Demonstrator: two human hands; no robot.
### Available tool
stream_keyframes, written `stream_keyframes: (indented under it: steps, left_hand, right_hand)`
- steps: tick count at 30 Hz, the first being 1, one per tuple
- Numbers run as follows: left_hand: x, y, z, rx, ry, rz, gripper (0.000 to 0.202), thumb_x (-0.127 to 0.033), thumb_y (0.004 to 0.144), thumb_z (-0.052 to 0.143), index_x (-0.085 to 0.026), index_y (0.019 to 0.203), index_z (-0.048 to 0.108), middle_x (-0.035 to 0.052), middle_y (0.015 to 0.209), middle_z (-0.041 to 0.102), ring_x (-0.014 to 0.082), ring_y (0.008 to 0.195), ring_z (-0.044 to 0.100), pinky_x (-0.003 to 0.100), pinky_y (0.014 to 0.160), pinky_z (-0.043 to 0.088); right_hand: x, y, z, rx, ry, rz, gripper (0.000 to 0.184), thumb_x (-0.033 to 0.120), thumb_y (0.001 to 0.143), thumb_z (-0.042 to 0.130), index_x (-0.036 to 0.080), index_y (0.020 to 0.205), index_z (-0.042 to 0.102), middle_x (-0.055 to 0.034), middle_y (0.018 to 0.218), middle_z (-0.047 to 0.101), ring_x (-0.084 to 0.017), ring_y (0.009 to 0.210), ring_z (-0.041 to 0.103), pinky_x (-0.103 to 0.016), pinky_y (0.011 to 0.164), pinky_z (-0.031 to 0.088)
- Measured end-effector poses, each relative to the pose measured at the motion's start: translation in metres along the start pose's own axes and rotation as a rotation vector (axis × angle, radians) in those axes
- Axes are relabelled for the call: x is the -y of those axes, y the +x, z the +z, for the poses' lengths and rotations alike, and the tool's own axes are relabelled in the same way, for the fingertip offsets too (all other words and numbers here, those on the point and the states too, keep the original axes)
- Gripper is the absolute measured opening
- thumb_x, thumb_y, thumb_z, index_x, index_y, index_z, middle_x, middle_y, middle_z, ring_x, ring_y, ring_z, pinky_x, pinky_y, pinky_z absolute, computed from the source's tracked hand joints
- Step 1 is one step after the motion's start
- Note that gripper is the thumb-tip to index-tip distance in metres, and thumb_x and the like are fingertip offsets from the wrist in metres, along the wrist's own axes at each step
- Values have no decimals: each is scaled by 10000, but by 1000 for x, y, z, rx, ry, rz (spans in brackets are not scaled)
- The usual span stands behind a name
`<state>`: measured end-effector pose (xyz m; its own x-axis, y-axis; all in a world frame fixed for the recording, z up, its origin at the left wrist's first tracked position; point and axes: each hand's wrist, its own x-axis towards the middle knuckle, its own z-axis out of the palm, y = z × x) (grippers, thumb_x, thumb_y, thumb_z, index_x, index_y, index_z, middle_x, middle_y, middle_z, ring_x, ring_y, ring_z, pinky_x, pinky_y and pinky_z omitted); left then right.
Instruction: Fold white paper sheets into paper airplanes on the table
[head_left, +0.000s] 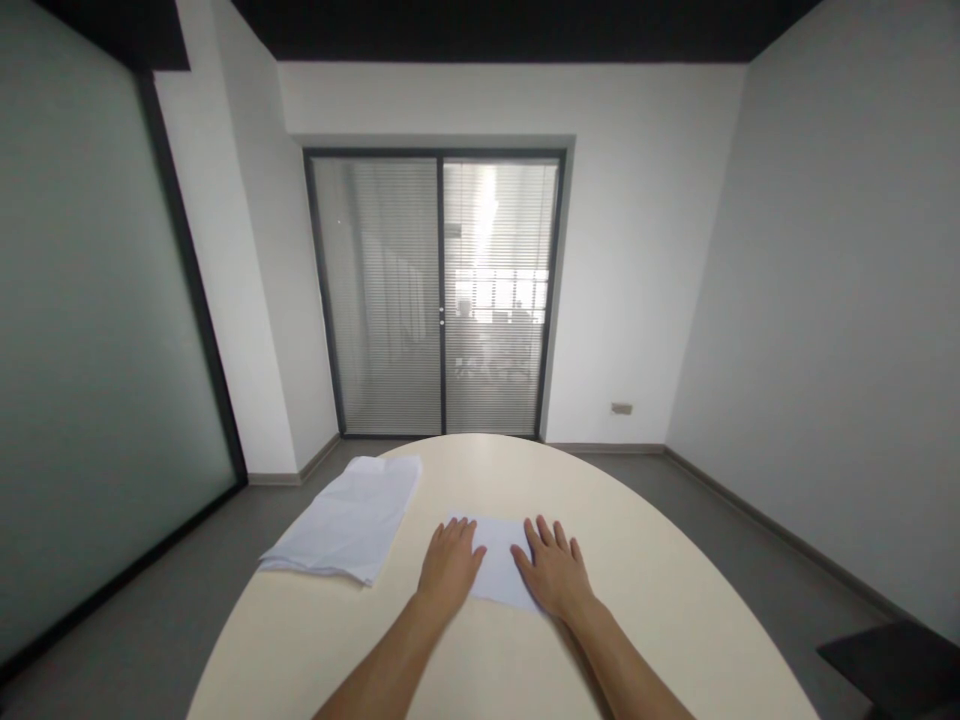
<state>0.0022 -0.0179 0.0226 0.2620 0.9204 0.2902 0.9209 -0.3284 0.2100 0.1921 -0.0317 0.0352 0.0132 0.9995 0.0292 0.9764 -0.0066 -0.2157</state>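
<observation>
A small white sheet of paper [499,565] lies flat on the cream table [645,620] in front of me. On its left edge rests my left hand [452,565], palm down, thumb pointing inward. My right hand [555,567] lies on the right edge with its fingers spread. Both hands cover the sides of the sheet, so only its middle shows. To the left, a stack of larger white paper sheets [349,520] lies near the table's edge, apart from both hands.
Beyond the rounded table stands a glass door with blinds [442,300]. A frosted glass panel [97,350] is on the left, a plain wall [840,300] on the right. Something dark and flat [900,665] sits low at the right.
</observation>
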Motion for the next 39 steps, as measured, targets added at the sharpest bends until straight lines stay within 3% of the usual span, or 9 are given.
stream_keyframes:
  steps: [3,6,9,11,20,27,33,36,39]
  left_hand:
    - [0,1,1,-30,17,10,368,-256,969,465,-155,1291,609,124,1379,580,295,1304,496,465,1135,335]
    - [2,2,-2,-48,-4,10,317,-213,953,483,-174,1220,650,102,1333,616,259,1257,535,389,1095,392]
    - [6,2,-6,-66,-18,-16,299,-191,948,478,-182,1180,668,91,1278,648,238,1215,560,362,1081,401]
    - [8,2,-8,-66,-19,-40,312,-193,951,468,-169,1193,665,100,1289,640,240,1231,549,361,1095,383]
    - [8,-5,-9,88,-83,67,522,-465,968,415,-241,1434,485,111,1542,386,326,1442,293,503,1172,229]
    - [8,-3,-8,45,-84,6,497,-430,950,461,-227,1399,524,115,1512,433,328,1410,351,521,1156,249]
    - [8,0,-10,-74,-159,68,350,-267,935,479,-200,1236,647,88,1295,634,232,1221,544,363,1092,375]
    - [7,-4,-12,-43,-201,127,363,-298,949,463,-198,1246,646,91,1337,610,244,1273,508,378,1122,346]
    - [6,-9,-14,26,-204,148,429,-396,934,498,-233,1317,605,86,1455,511,306,1378,398,474,1164,269]
  right_hand:
    - [0,-2,-6,-47,-3,-7,641,501,957,342,168,1504,376,-119,1606,254,-390,1482,147,-584,1167,132]
    - [-2,-7,-17,-80,30,-145,582,439,957,357,183,1474,429,-100,1605,264,-331,1492,155,-547,1187,109]
    - [-1,-13,-26,53,132,-401,607,507,968,329,236,1511,355,-68,1603,276,-260,1486,211,-486,1201,135]
    - [1,-16,-28,138,153,-471,665,602,950,328,265,1524,320,-63,1608,254,-271,1493,185,-505,1202,109]
    - [3,-17,-24,150,61,-303,873,724,866,365,204,1553,224,-94,1630,133,-318,1506,77,-537,1199,42]
    - [-3,-13,-20,163,80,-320,913,742,827,418,229,1554,213,-89,1634,102,-325,1508,43,-559,1187,-16]
    - [-4,-13,-22,173,105,-356,850,719,850,426,256,1542,255,-94,1631,139,-329,1506,53,-587,1175,-13]
    - [-2,-14,-23,161,114,-336,843,718,859,413,241,1539,270,-103,1628,157,-332,1505,64,-574,1181,4]
    - [-1,-14,-23,154,119,-322,849,726,854,416,242,1538,276,-105,1627,163,-337,1503,69,-574,1181,18]
